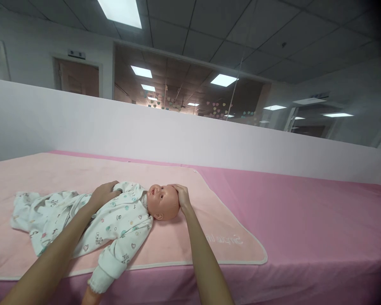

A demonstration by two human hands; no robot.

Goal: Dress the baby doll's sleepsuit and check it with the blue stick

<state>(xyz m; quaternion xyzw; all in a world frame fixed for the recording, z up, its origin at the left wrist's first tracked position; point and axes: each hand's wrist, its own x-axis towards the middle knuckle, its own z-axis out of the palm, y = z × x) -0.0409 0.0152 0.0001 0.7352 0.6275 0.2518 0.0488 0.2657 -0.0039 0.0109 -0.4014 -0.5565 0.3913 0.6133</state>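
Note:
A baby doll point(163, 203) lies on its back on a peach blanket point(222, 228), its head toward the right. It wears a white printed baby outfit point(120, 220) with long sleeves. My left hand point(104, 195) rests flat on the doll's chest and belly, fingers stretched over the cloth. Against the top of the doll's bald head lies my right hand point(182, 197), its fingers extended along the far side. Neither hand grips anything. One doll arm reaches toward me over the near edge, with its sleeve cuff turned back.
Under the blanket, a pink sheet point(305, 220) covers the table and hangs over its near edge. A low white partition point(178, 135) runs along the back. Behind it are a large window point(184, 80) and a brown door point(79, 78).

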